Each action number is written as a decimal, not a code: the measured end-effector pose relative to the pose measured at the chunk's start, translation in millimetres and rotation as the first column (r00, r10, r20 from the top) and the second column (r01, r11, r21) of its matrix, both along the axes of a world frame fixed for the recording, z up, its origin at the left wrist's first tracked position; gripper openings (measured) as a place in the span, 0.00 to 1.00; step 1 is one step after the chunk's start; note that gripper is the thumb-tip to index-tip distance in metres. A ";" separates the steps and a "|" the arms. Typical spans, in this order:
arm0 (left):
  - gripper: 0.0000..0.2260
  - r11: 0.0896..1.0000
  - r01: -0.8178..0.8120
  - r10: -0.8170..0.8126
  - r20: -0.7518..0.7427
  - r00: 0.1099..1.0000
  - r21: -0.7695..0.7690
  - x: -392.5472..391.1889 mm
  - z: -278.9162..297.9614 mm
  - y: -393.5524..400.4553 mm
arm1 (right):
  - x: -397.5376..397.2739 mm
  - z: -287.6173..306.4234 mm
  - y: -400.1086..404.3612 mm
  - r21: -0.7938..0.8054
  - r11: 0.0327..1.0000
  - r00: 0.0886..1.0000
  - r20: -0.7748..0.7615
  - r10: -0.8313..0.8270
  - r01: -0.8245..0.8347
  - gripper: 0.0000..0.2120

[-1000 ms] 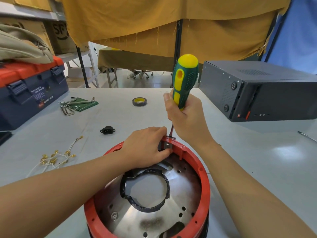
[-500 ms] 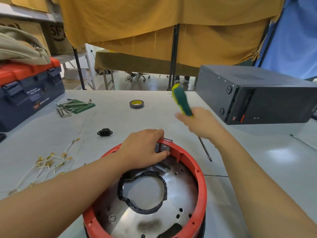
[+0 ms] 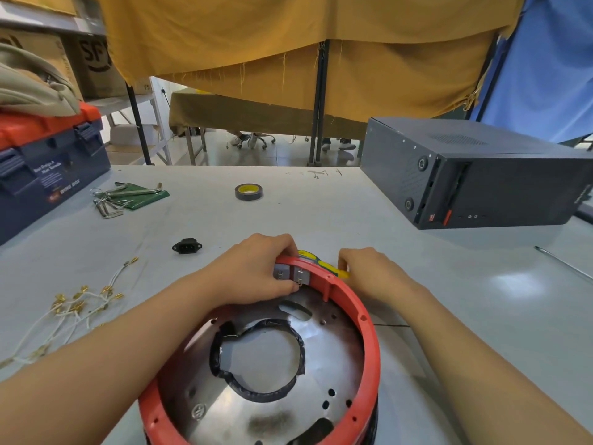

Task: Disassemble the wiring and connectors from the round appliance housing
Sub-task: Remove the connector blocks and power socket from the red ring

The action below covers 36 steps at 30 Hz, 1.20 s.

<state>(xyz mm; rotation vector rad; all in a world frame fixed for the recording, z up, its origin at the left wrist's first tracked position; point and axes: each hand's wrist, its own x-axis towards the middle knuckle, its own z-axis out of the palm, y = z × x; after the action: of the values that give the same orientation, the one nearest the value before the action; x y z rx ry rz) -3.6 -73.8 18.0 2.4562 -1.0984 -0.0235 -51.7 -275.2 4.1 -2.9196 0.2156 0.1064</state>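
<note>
The round appliance housing (image 3: 369, 335), a red ring around a shiny metal plate, stands at the near table edge. At its far rim sits a grey connector block (image 3: 301, 276) with metal tabs. My left hand (image 3: 256, 268) reaches over that rim and pinches the block, thumb inside and fingers outside. Just behind the rim lies a green and yellow screwdriver (image 3: 322, 262) on the table. My right hand (image 3: 369, 271) is low beside the housing, fingers curled over the handle's yellow end. The shaft is hidden.
Loose white wires with gold terminals (image 3: 73, 303) and a black power socket (image 3: 187, 246) lie to the left. Farther back are hex keys (image 3: 128, 195), a tape roll (image 3: 248, 191) and a blue toolbox (image 3: 48, 165). A black computer case (image 3: 475, 175) and a thin metal rod (image 3: 564, 263) sit right.
My right hand pulled the upright screwdriver away from the connector, swung it right and brought it down flat behind the rim. My left hand stayed on the connector block.
</note>
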 end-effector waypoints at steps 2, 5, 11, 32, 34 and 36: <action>0.14 1.000 0.008 -0.008 -0.004 1.000 -0.007 0.4 0.5 -0.2 | -1.0 -0.6 1.6 0.014 1.000 1.000 0.020 0.011 -0.011 0.15; 0.11 0.999 0.008 -0.008 -0.001 1.000 -0.041 0.7 0.3 -0.8 | -0.4 -2.4 4.2 0.019 1.000 0.998 0.060 0.016 -0.017 0.14; 0.09 0.997 0.018 -0.014 0.063 0.998 -0.070 0.6 -0.9 -1.3 | 3.1 -3.5 6.5 -0.022 0.999 0.996 0.087 0.032 -0.030 0.14; 0.07 0.996 0.041 -0.033 0.099 0.995 -0.085 -3.1 -4.0 0.1 | 7.4 -8.8 23.4 0.937 0.323 0.988 0.150 -0.028 -0.133 0.05; 0.07 0.996 0.048 -0.039 0.117 0.992 -0.078 -3.0 -4.1 -0.1 | 5.7 -9.9 25.6 0.954 0.281 0.991 0.126 -0.048 -0.108 0.07; 0.08 0.996 0.063 -0.053 0.132 0.990 -0.069 -2.9 -4.1 -0.5 | 4.0 -10.2 26.7 0.960 0.266 0.992 0.111 -0.067 -0.090 0.10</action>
<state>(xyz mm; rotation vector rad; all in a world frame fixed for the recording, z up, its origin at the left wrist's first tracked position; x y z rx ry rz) -6.5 -74.3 13.9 2.3881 -1.2039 0.1582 -47.8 -248.5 -6.0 -1.6212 0.0495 0.0220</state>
